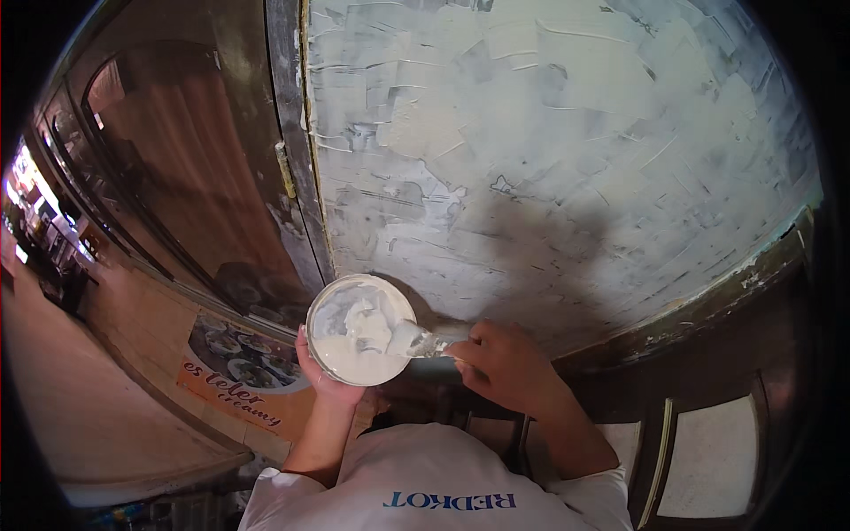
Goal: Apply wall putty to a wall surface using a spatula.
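My left hand (329,376) holds a round tub of off-white filler paste (329,346) from below and its left side, the fingers curled round the wall. My right hand (505,361) is closed on the handle of a putty knife (423,343). Its blade points left, over the tub's right rim, and is smeared with paste. A heap of paste stands in the middle of the tub. Beyond the tub rises a wall panel (567,115) coated with uneven, overlapping strokes of pale filler; grey patches show through.
A dark wooden frame with a brass-coloured hinge (285,170) borders the panel on the left, beside glass with a reddish curtain (186,150). An orange food poster (243,367) is at lower left. Dark trim (708,310) edges the panel's lower right, above framed pale panels (708,456).
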A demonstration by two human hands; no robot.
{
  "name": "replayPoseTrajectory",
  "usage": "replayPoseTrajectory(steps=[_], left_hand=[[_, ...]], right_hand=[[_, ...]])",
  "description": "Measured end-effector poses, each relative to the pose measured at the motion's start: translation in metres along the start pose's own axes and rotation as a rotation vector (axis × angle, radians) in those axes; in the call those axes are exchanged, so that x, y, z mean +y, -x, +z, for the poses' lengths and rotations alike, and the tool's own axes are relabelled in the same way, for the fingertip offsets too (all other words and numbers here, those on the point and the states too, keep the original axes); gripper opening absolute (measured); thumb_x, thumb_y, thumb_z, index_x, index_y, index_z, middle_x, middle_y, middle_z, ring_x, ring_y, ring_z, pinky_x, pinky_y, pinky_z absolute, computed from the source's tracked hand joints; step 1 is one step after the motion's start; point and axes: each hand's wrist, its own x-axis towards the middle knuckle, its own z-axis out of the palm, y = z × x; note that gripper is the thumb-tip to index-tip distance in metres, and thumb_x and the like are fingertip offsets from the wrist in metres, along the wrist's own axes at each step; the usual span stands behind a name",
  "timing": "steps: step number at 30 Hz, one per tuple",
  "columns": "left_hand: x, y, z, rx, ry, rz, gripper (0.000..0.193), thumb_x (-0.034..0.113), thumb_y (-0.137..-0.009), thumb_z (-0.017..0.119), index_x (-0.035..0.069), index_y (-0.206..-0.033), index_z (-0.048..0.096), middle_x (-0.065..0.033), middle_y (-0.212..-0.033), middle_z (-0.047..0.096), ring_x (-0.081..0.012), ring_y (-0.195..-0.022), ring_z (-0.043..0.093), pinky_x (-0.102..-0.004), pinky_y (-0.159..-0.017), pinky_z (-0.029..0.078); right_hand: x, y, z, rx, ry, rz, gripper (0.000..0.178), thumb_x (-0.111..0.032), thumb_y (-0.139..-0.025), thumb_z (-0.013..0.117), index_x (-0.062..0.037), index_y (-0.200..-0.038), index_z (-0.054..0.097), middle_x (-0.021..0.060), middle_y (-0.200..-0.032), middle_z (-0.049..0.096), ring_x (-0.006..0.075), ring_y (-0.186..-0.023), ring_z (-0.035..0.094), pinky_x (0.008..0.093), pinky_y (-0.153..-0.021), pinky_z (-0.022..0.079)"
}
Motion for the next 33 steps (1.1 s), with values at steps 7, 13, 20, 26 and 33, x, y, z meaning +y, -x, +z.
replayPoseTrajectory(steps=[7,13,20,26,33], left_hand=[[0.005,0.007,0.008,-0.058,-0.066,-0.068,0.068,0.056,-0.091,0.042,0.011,-0.141,0.045,-0.0120,-0.143,0.047,-0.0334,-0.129,0.046,-0.0485,-0.109,0.036],[0.007,0.011,0.010,-0.083,-0.086,-0.189,0.066,0.054,-0.092,0.041,0.009,-0.140,0.048,-0.0123,-0.140,0.051,-0.0322,-0.126,0.050,-0.0469,-0.107,0.039],[-0.003,0.013,0.017,-0.110,-0.070,-0.367,0.067,0.054,-0.093,0.040,0.007,-0.140,0.047,-0.0141,-0.139,0.052,-0.0327,-0.124,0.052,-0.0473,-0.106,0.040],[-0.010,0.008,0.014,-0.088,-0.033,-0.349,0.061,0.048,-0.096,0.038,0.005,-0.138,0.049,-0.0158,-0.135,0.055,-0.0326,-0.123,0.052,-0.0473,-0.106,0.041],[0.000,0.003,0.017,-0.105,-0.036,-0.319,0.063,0.050,-0.094,0.040,0.006,-0.138,0.049,-0.0155,-0.137,0.053,-0.0337,-0.123,0.052,-0.0477,-0.106,0.040]], right_hand=[[-0.013,-0.016,-0.004,-0.001,0.223,0.053,0.024,-0.014,-0.074,0.070,-0.0180,-0.098,0.068,0.0038,-0.085,0.052,0.0229,-0.079,0.058,0.0391,-0.069,0.045],[-0.009,-0.027,-0.025,-0.026,0.296,0.007,0.021,-0.013,-0.074,0.069,-0.0183,-0.094,0.068,0.0016,-0.086,0.053,0.0208,-0.082,0.057,0.0365,-0.073,0.042],[0.000,-0.037,-0.019,0.011,0.405,-0.120,0.019,-0.013,-0.073,0.066,-0.0205,-0.091,0.069,-0.0030,-0.080,0.055,0.0189,-0.082,0.055,0.0352,-0.074,0.041],[-0.006,-0.040,-0.020,-0.038,0.336,-0.176,0.021,-0.015,-0.074,0.067,-0.0210,-0.094,0.069,-0.0050,-0.084,0.059,0.0190,-0.085,0.054,0.0370,-0.078,0.040],[0.012,-0.036,-0.049,-0.141,0.356,-0.055,0.025,-0.016,-0.073,0.071,-0.0221,-0.096,0.069,-0.0060,-0.089,0.061,0.0186,-0.090,0.054,0.0390,-0.083,0.039]])
